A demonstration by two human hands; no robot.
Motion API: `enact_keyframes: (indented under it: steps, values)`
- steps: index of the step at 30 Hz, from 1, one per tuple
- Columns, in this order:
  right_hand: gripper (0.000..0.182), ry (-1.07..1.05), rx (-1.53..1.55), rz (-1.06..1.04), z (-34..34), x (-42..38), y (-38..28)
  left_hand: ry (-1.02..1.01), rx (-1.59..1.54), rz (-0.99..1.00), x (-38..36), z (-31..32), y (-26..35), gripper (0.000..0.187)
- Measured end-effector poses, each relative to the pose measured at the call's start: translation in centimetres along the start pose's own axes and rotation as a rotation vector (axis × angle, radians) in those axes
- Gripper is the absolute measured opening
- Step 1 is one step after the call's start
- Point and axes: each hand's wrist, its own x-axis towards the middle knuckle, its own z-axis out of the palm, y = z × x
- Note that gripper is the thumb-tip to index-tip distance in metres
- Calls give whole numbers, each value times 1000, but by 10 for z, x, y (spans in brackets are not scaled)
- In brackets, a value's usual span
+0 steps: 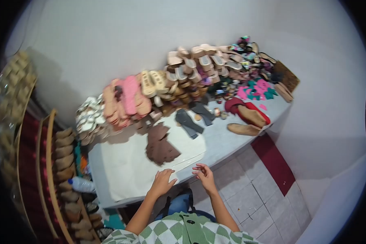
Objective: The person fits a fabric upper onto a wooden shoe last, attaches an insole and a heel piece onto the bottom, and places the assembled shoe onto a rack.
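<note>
My left hand [163,181] is at the front edge of the table, its fingers stretched out and nothing in it. Level with it on the right, my right hand [204,177] hovers by the same edge, fingers apart and loosely curved, also holding nothing. Just beyond both hands, a fanned pile of dark brown cut pieces [160,147] lies on a cream sheet [124,175]. Behind that, two stacks of dark grey cut strips [188,124] rest on the table [232,144]. Tan shoe lasts [244,129], one with red material around it, lie to the right.
Stacked sandals [199,61] and pink soles [130,95] line the wall. Pink and green scraps [258,89] lie at the far right. On the left stand a wooden rack of shoe lasts [64,152] and a water bottle [82,184]. A dark red mat [274,162] covers some floor tiles.
</note>
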Motion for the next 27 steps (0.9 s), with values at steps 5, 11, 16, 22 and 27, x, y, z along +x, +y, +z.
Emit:
enact_keyframes:
  steps: [5, 11, 16, 22, 27]
  values:
    - [30, 257, -4, 11, -93, 24, -8, -156, 25, 155, 113, 63, 32, 46]
    - [32, 355, -85, 46, -181, 86, -3, -214, 39, 205, 233, 115, 35, 46]
    - [34, 390, -349, 96, -259, 135, 22, -207, -8, 57, 276, 150, 26, 43]
    - [36, 524, -477, 46, -321, 165, 11, -227, 83, -71, 297, 165, 33, 37]
    - [40, 720, -723, -217, -371, 178, -31, -189, 115, -175, 332, 167, 48, 32]
